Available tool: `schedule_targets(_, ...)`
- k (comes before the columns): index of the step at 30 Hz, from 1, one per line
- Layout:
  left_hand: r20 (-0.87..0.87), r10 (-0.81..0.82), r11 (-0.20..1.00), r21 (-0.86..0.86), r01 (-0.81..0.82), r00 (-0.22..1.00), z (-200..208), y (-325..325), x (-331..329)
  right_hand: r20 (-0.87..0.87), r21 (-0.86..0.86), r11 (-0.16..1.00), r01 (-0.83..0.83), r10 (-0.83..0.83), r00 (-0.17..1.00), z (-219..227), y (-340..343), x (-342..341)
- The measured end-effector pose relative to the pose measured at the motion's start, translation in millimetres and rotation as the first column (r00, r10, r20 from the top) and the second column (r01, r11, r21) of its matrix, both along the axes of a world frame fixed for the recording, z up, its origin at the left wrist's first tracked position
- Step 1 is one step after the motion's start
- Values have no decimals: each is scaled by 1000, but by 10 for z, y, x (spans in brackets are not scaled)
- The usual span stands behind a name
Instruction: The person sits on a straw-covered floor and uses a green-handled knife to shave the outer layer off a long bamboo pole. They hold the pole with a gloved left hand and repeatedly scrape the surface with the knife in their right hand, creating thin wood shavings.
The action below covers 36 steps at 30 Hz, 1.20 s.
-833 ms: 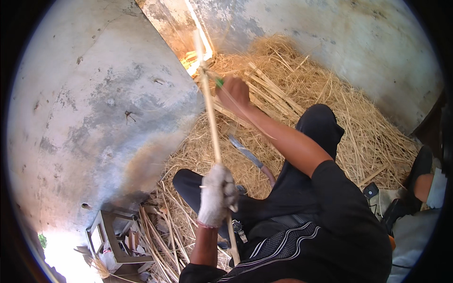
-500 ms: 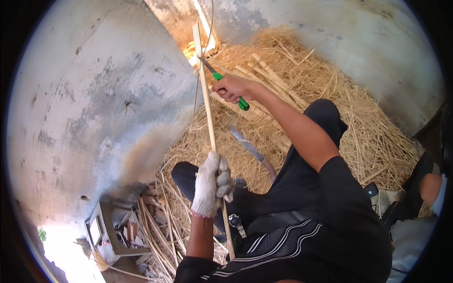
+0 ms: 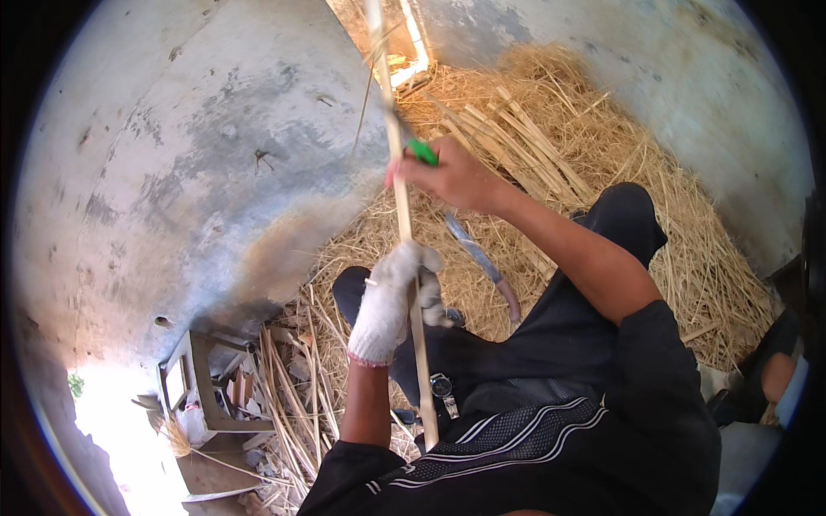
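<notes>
A long pale split-bamboo strip [image 3: 403, 211] runs from my waist up past the top of the view. My left hand [image 3: 389, 297], in a white knitted glove, is closed around its lower part, with the fingers somewhat loosened. Farther up, my bare right hand [image 3: 454, 179] grips a green-handled knife [image 3: 422, 151]. The knife's blade, smeared by motion, lies against the strip, and my right fingertips reach across it. On the straw between my knees rests a curved blade with a wooden handle [image 3: 476, 252].
Shavings and straw [image 3: 662, 224] heap around my legs, with a bundle of split strips [image 3: 538, 142] on top. Stained walls [image 3: 215, 146] close in on the left and far side. A broken box-like frame [image 3: 202, 378] stands at lower left beside loose strips [image 3: 297, 404]. Part of another person [image 3: 779, 378] shows at right.
My right hand and the knife have moved down along the strip, nearer my left hand. The strip's far end has gone out of view at the top. My left fingers look looser.
</notes>
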<state>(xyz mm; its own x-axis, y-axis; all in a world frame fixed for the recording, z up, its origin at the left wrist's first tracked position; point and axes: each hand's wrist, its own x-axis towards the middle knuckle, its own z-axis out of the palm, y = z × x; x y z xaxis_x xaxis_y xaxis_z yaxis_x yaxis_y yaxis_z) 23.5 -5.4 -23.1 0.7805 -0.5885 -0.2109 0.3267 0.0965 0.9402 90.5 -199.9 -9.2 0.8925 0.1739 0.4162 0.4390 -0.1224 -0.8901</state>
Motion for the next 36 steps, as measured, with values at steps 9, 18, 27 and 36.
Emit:
schedule_targets(9, 54, -136, 893, 438, 99, 989, -446, 302, -221, -118, 506, 798, 328, -313, 943, 208, -564, 106)
schedule_targets(18, 221, 138, 932, 302, -202, 966, -231, 203, -204, -25, 326, 932, 162, -162, 986, 97, -356, 66)
schedule_targets(27, 266, 173, 949, 213, -233, 948, -135, -11, -40, 172, -80, 988, 135, -120, 978, 37, -250, 71)
schedule_targets(36, 196, -266, 903, 393, 173, 944, -343, 365, -27, 156, 200, 769, 607, -636, 755, 227, -586, 93)
